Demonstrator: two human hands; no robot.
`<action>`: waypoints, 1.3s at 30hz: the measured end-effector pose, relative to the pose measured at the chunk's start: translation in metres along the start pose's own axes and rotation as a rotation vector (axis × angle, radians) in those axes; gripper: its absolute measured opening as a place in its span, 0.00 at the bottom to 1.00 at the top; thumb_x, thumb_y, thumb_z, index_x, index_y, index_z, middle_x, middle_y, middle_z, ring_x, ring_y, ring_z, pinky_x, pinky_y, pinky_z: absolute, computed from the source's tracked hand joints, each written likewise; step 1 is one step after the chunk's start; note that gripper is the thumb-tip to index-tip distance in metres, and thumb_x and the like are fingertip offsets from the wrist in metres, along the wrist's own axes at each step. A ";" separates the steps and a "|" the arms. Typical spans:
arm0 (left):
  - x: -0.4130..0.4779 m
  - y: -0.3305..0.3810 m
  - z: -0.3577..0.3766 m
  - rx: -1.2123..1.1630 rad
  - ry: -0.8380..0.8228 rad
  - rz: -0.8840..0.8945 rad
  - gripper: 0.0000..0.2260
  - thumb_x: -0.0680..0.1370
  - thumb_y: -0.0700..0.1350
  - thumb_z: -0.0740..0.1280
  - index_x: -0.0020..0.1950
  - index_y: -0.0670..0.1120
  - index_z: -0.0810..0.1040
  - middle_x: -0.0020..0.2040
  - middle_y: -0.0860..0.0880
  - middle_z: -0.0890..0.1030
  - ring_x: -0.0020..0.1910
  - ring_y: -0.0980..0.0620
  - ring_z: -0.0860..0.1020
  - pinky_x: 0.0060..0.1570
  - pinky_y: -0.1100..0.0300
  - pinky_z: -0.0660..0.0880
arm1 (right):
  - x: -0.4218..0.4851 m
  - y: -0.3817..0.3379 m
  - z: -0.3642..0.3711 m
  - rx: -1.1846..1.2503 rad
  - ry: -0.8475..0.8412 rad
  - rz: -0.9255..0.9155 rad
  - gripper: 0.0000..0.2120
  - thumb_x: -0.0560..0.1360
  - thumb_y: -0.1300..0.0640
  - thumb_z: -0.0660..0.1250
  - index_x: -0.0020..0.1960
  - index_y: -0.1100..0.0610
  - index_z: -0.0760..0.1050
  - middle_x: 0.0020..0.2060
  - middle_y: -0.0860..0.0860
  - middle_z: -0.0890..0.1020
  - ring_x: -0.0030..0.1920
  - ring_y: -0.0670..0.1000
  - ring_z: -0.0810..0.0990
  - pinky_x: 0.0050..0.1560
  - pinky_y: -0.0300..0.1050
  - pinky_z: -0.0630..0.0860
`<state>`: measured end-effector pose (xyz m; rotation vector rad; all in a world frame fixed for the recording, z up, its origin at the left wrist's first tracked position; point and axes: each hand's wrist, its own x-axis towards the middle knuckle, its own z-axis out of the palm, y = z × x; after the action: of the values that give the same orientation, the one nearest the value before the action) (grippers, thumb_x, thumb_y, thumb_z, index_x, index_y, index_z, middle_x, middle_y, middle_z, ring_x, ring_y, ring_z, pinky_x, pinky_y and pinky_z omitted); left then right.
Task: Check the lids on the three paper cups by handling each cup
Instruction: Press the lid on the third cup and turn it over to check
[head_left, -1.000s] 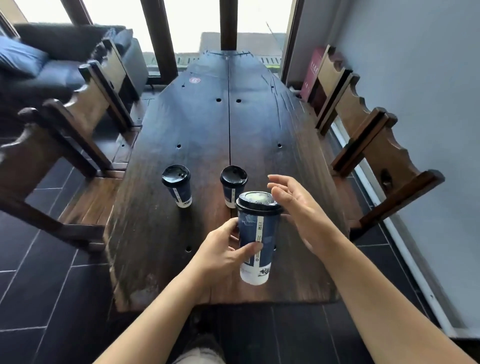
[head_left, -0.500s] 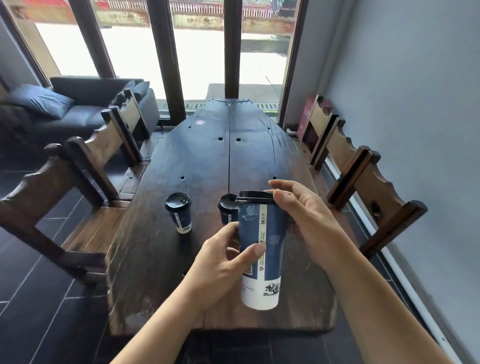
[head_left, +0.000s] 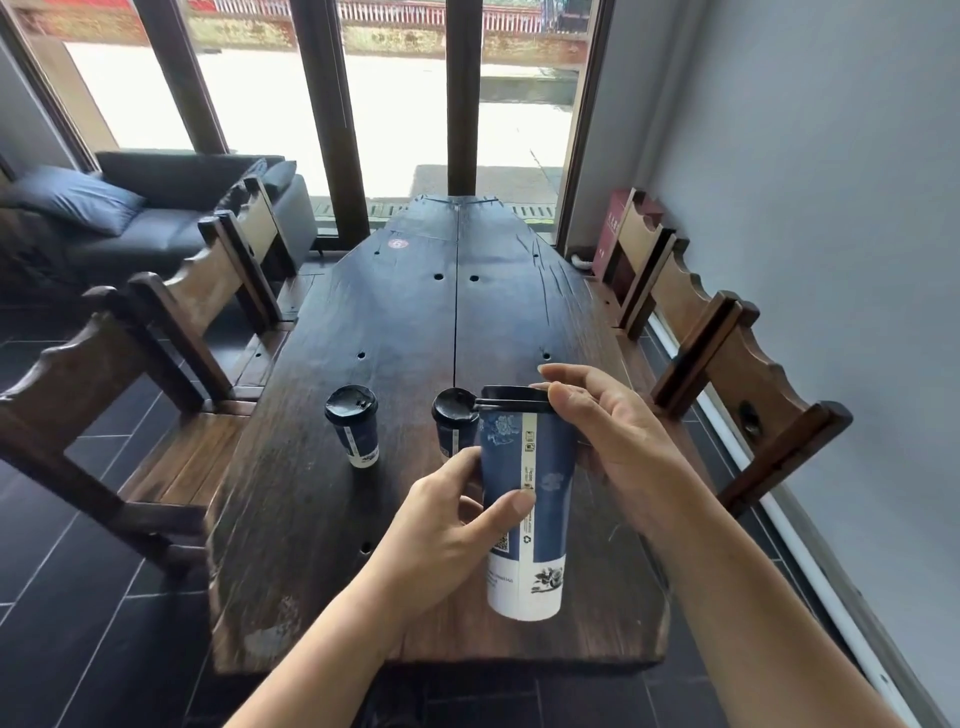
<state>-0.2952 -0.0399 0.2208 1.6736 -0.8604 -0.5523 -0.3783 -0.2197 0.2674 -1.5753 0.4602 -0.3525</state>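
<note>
Fingers (head_left: 511, 506) of left hand (head_left: 441, 525) gripped tall paper cup (head_left: 545, 467), held above near tabletop (head_left: 415, 322). Right hand (head_left: 618, 447) pinched its black lid (head_left: 514, 397) at the rim. Left cup (head_left: 353, 431) and middle cup (head_left: 453, 426) stood farther off, lidded.

dark wood table (head_left: 395, 332), chairs (head_left: 208, 291), sofa (head_left: 156, 208), windows (head_left: 395, 104)

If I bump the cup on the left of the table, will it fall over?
Probably easily: the left cup is tall, with a base narrower than its black lid, so it looks top-heavy. It is paper, so likely light, unless full, which I cannot tell. Lying down, it would likely roll in a curve.
</note>
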 end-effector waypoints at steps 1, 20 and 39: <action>0.001 0.000 0.000 0.006 0.000 0.003 0.20 0.74 0.66 0.68 0.60 0.57 0.80 0.54 0.57 0.86 0.50 0.49 0.86 0.53 0.44 0.82 | 0.001 0.001 0.000 -0.001 -0.004 -0.001 0.30 0.71 0.43 0.69 0.70 0.53 0.73 0.62 0.52 0.83 0.61 0.52 0.84 0.58 0.48 0.82; 0.008 -0.031 -0.001 -0.219 -0.008 -0.142 0.40 0.71 0.42 0.79 0.78 0.56 0.64 0.65 0.51 0.81 0.58 0.53 0.85 0.51 0.62 0.81 | -0.004 0.031 0.024 -0.468 -0.063 -0.075 0.26 0.74 0.41 0.73 0.68 0.38 0.66 0.53 0.31 0.77 0.55 0.30 0.79 0.57 0.28 0.74; -0.024 -0.044 0.001 -0.889 0.158 -0.373 0.44 0.62 0.59 0.84 0.72 0.46 0.71 0.63 0.37 0.82 0.58 0.35 0.84 0.53 0.37 0.82 | -0.066 0.034 -0.007 -0.268 0.074 -0.039 0.25 0.64 0.32 0.71 0.58 0.40 0.79 0.47 0.43 0.85 0.46 0.47 0.86 0.45 0.46 0.84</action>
<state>-0.2999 -0.0170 0.1764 1.0185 -0.1137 -0.8823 -0.4415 -0.1942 0.2376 -1.8376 0.5515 -0.3923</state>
